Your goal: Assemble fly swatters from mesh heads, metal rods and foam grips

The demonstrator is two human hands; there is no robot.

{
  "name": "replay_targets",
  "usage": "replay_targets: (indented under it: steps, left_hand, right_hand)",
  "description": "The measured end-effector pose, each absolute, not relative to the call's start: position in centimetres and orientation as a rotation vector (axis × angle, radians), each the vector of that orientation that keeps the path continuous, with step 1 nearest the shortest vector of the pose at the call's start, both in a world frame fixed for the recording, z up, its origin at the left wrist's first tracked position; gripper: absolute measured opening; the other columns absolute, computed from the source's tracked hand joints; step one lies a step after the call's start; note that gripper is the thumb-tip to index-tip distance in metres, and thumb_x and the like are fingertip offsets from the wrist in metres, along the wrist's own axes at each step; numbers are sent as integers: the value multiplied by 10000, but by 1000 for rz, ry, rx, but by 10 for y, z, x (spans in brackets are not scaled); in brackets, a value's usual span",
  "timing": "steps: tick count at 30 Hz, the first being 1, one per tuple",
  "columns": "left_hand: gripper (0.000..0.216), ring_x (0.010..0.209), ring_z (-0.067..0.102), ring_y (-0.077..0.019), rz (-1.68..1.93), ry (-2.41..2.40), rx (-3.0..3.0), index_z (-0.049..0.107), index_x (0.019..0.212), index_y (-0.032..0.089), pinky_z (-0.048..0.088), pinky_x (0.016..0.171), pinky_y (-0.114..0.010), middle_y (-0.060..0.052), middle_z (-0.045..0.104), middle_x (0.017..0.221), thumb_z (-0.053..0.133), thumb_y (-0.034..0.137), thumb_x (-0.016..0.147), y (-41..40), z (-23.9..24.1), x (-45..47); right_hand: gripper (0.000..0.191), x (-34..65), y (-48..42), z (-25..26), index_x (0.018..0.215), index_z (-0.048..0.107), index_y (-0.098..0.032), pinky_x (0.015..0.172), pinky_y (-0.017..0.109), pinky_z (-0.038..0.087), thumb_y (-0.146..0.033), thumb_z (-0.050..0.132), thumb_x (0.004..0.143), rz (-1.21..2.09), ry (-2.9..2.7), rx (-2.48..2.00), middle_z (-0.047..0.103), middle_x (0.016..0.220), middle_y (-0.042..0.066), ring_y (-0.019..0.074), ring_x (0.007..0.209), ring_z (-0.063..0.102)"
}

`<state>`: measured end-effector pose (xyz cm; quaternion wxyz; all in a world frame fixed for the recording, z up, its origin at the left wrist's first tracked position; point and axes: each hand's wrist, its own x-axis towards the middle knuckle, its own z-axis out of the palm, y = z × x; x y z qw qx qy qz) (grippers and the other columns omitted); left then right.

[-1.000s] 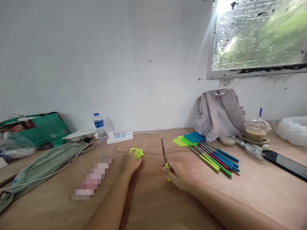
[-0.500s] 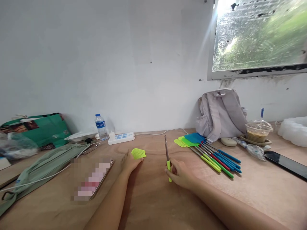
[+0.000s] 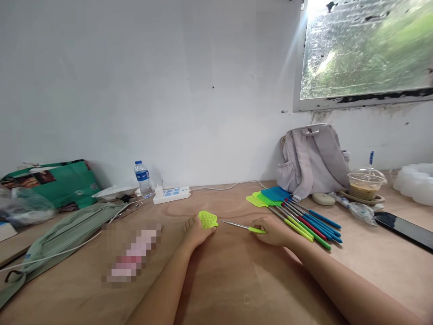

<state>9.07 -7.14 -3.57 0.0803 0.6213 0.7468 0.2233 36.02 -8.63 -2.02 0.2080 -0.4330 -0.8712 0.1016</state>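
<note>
My left hand (image 3: 197,232) is closed on a yellow-green perforated fly swatter head (image 3: 207,220), held just over the table with its short stem pointing right. In my right hand (image 3: 270,230) is a telescopic handle (image 3: 241,226) with a metal rod and a yellow-green grip. The rod lies nearly level, its thin tip pointing left at the swatter head's stem; a small gap shows between them. To the right of my right hand lies a pile of assembled fly swatters (image 3: 304,219) with blue, green, yellow and red grips, their heads overlapping toward the wall.
On the left are a pixelated phone-like object (image 3: 133,253), a grey-green strap bag (image 3: 67,230), a water bottle (image 3: 143,179) and a power strip (image 3: 172,194). A backpack (image 3: 314,158), a drink cup (image 3: 366,186) and a black phone (image 3: 404,230) sit on the right.
The handle has swung from upright to nearly level, its tip now pointing left. My left hand has moved right with the swatter head; my right hand has shifted right.
</note>
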Motion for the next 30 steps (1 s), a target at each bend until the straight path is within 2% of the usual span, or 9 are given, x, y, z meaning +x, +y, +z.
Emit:
replay_targets:
  steps: [4, 10, 12, 15, 17, 30]
  left_hand:
    - [802, 1159, 398, -298, 730, 2182, 1878, 379, 1178, 216, 317, 893, -355, -136, 468, 1226, 605, 581, 501, -71, -39, 89]
    - [793, 1174, 384, -297, 757, 2132, 1839, 373, 1171, 194, 315, 903, -350, -140, 452, 1244, 637, 524, 500, -67, -38, 84]
    - [710, 1168, 394, -291, 783, 2125, 1805, 384, 1156, 180, 314, 908, -353, -138, 459, 1241, 597, 513, 566, -64, -38, 81]
    - [554, 1150, 421, -275, 837, 2114, 1733, 389, 1143, 129, 326, 904, -347, -159, 468, 1231, 464, 468, 711, -58, -39, 76]
    - [507, 1131, 444, -261, 863, 2121, 1694, 376, 1147, 106, 339, 893, -335, -168, 486, 1212, 419, 423, 753, -54, -41, 73]
    - [436, 1121, 457, -238, 714, 2167, 1820, 370, 1122, 124, 344, 876, -299, -147, 493, 1215, 463, 307, 738, -60, -39, 76]
  right_hand:
    - [187, 369, -80, -21, 782, 647, -198, 542, 205, 330, -151, 501, 675, 438, -2453, -1088, 640, 712, 0, 125, 615, 517]
    - [231, 368, -81, -21, 871, 662, -209, 625, 227, 382, -185, 522, 689, 435, -2483, -1033, 649, 787, 21, 156, 720, 557]
    - [254, 367, -80, -21, 911, 662, -217, 641, 236, 390, -201, 526, 698, 453, -2483, -1036, 650, 808, 27, 166, 746, 562]
    - [255, 368, -79, -23, 925, 666, -224, 628, 240, 391, -222, 527, 711, 465, -2489, -1068, 647, 775, 25, 166, 716, 560]
    - [252, 369, -79, -23, 929, 667, -224, 620, 239, 388, -233, 519, 725, 457, -2503, -1064, 642, 754, 23, 163, 701, 556]
    - [242, 363, -85, -17, 930, 670, -231, 611, 216, 382, -290, 498, 769, 368, -2565, -1009, 629, 835, 37, 157, 742, 555]
